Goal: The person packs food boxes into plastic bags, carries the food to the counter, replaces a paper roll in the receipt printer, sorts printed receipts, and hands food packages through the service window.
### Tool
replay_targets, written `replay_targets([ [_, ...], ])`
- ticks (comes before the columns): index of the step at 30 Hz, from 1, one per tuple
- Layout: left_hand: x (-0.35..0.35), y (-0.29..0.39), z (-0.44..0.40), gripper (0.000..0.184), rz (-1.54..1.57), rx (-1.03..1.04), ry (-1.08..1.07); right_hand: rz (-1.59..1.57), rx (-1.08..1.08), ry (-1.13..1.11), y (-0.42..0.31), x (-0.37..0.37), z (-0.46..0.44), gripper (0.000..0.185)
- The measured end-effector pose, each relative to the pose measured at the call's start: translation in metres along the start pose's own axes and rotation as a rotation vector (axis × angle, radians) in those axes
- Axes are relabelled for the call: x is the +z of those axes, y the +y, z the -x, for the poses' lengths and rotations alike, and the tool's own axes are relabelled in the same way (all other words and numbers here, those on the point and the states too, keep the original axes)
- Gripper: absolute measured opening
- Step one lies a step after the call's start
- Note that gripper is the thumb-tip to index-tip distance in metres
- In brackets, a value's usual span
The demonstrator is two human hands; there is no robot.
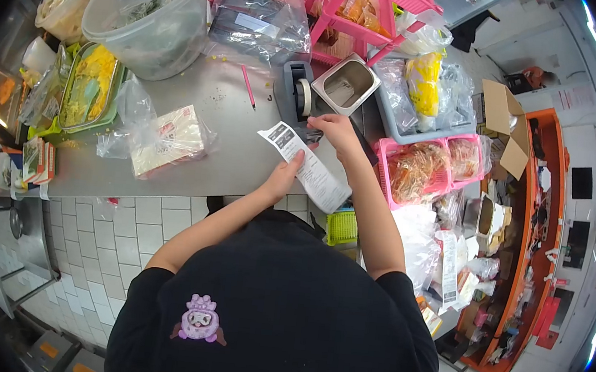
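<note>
My left hand [284,177] is closed on a long printed receipt [317,177], gripping its left edge above the front of the steel table. My right hand [339,134] is pinched just past the receipt's upper right side, at the near end of a dark tape dispenser [295,85] that carries a pale roll. Whatever lies between the right fingertips is too small to make out. Left of the hands, a wrapped pale box [169,143] rests in a clear plastic bag. A pink pen [249,86] lies between that box and the dispenser.
A steel container [347,83] stands right of the dispenser. Farther right are a grey bin [425,130] of plastic bags and pink baskets [387,187] of packed food. A large clear tub [143,42] and a tray of yellow food [91,87] stand at the left.
</note>
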State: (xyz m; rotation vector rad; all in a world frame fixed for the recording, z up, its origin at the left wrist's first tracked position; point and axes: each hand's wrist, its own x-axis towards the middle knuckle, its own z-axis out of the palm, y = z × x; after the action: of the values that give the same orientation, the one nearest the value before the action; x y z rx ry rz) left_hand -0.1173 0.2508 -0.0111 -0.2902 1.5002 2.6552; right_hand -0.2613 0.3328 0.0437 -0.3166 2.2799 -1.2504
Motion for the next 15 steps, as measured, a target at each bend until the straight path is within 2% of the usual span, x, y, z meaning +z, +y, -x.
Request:
replay_targets([
  [2, 0.002, -0.012, -0.004, 0.051, -0.013, 0.038, 0.060, -0.283, 0.045, 0.011, -0.022, -0.009, 0.030, 0.023],
  [8, 0.017, -0.014, -0.004, 0.058, -0.021, -0.027, 0.185, -0.479, 0.119, -0.068, -0.005, -0.018, 0.097, 0.019],
  [10, 0.022, -0.003, -0.003, 0.062, -0.192, -0.202, 0.282, -0.543, 0.171, -0.068, 0.014, -0.009, 0.107, 0.018],
  [12, 0.021, -0.016, -0.009, 0.064, -0.142, -0.215, 0.269, -0.775, 0.355, -0.160, 0.031, -0.002, 0.116, 0.019],
  [14, 0.030, -0.018, -0.007, 0.066, -0.095, -0.230, 0.254, -0.783, 0.373, -0.172, 0.037, 0.001, 0.121, 0.019],
  [15, 0.036, -0.019, -0.007, 0.066, -0.032, -0.145, 0.244, -0.783, 0.379, -0.175, 0.036, 0.001, 0.123, 0.018],
])
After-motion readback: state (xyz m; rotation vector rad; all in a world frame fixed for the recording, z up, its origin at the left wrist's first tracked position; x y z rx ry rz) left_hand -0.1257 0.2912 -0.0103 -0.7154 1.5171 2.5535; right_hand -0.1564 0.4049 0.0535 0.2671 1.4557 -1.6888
